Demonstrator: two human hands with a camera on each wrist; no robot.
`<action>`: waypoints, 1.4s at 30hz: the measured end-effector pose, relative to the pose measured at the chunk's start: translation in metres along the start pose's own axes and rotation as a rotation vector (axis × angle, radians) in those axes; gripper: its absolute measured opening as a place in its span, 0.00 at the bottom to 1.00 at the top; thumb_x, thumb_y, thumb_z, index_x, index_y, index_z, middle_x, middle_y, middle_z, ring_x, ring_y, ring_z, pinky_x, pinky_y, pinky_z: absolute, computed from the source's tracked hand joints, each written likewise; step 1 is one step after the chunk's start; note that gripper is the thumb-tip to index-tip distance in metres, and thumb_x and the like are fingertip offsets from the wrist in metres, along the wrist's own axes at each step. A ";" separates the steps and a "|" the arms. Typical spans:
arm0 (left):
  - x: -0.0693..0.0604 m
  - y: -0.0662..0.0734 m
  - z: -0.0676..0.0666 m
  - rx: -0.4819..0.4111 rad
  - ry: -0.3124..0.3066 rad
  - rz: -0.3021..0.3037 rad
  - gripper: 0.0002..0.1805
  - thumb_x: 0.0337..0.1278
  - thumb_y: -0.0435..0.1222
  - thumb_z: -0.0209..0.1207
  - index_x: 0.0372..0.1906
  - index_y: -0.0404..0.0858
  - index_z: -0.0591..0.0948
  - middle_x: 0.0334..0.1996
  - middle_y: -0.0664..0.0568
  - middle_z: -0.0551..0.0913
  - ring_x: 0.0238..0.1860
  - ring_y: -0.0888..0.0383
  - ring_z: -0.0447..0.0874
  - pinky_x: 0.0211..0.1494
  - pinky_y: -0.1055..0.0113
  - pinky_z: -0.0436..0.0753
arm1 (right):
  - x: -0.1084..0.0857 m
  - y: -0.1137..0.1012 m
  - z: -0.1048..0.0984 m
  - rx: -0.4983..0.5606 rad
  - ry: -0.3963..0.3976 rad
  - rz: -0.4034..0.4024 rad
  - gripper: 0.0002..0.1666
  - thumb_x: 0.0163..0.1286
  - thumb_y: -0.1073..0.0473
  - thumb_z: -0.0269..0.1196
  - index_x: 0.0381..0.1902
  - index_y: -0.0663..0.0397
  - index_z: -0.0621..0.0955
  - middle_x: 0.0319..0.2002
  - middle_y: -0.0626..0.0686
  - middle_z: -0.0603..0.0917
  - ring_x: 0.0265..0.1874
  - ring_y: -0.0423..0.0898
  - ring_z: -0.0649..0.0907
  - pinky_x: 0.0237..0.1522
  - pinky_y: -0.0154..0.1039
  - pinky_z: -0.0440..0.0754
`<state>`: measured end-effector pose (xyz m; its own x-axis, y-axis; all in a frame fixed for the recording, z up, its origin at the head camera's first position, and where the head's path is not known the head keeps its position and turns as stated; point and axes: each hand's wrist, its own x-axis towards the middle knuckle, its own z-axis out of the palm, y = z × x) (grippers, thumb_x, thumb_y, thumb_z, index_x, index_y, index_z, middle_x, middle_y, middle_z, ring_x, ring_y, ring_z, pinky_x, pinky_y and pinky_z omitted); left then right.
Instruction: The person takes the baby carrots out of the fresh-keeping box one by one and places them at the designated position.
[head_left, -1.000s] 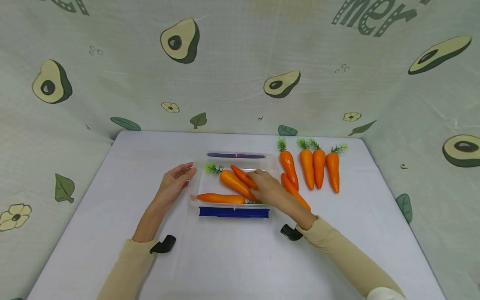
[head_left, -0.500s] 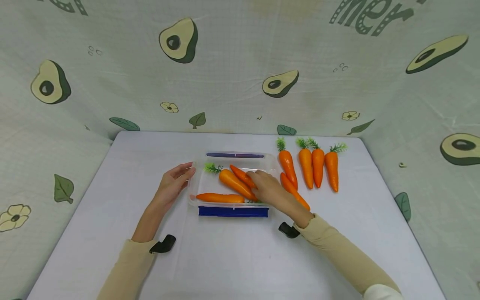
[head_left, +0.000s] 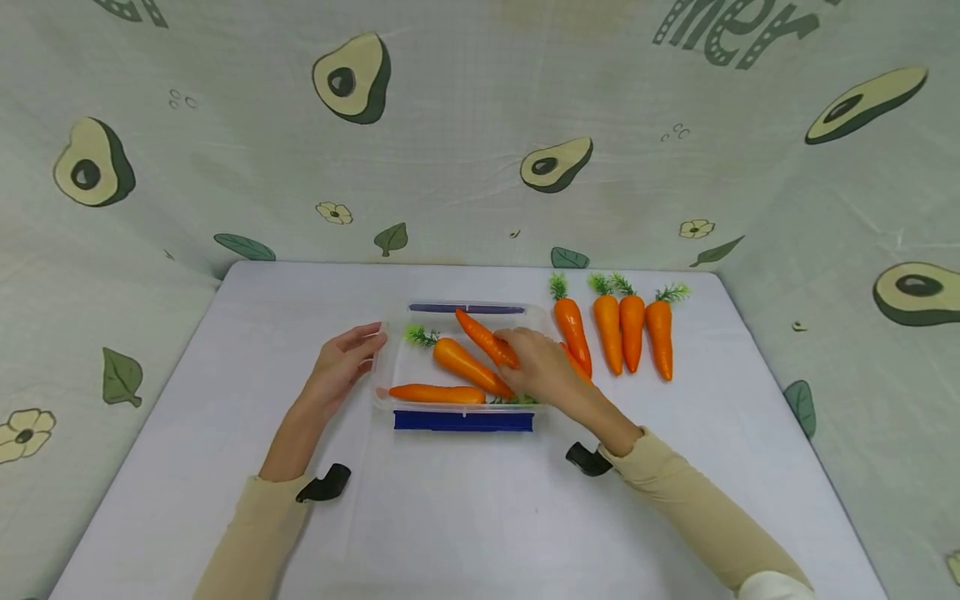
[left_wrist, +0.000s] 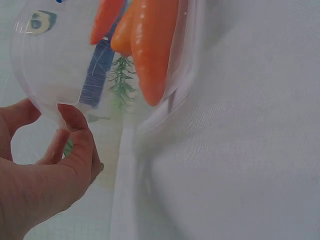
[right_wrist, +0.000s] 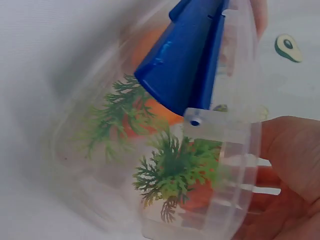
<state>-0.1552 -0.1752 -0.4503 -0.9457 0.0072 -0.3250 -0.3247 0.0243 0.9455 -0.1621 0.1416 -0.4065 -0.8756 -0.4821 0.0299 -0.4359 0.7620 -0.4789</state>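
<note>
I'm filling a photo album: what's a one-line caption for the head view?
Right grip holds a carrot at the box, left grip at the box's left end.

The clear rectangular plastic box (head_left: pixel 412 364) looks smooth, its blue strip-shaped plastic clasp (head_left: pixel 463 421) at six o'clock glossy. At its three o'clock, tapered orange plastic-looking carrots (head_left: pixel 632 335) gleam; at twelve, the pale avocado-printed cloth (head_left: pixel 450 125) is matt and creased.
</note>
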 end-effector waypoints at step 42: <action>-0.001 0.000 0.002 0.016 0.017 -0.028 0.35 0.73 0.50 0.60 0.77 0.41 0.68 0.70 0.47 0.71 0.65 0.48 0.68 0.61 0.76 0.75 | -0.053 0.043 -0.079 0.230 0.213 0.119 0.30 0.70 0.59 0.70 0.66 0.65 0.77 0.58 0.65 0.83 0.51 0.63 0.86 0.42 0.53 0.88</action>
<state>-0.1541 -0.1734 -0.4502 -0.9362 -0.0110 -0.3512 -0.3514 0.0399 0.9354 -0.1509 0.2346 -0.3592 -0.9521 -0.2758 0.1324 -0.2903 0.6782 -0.6751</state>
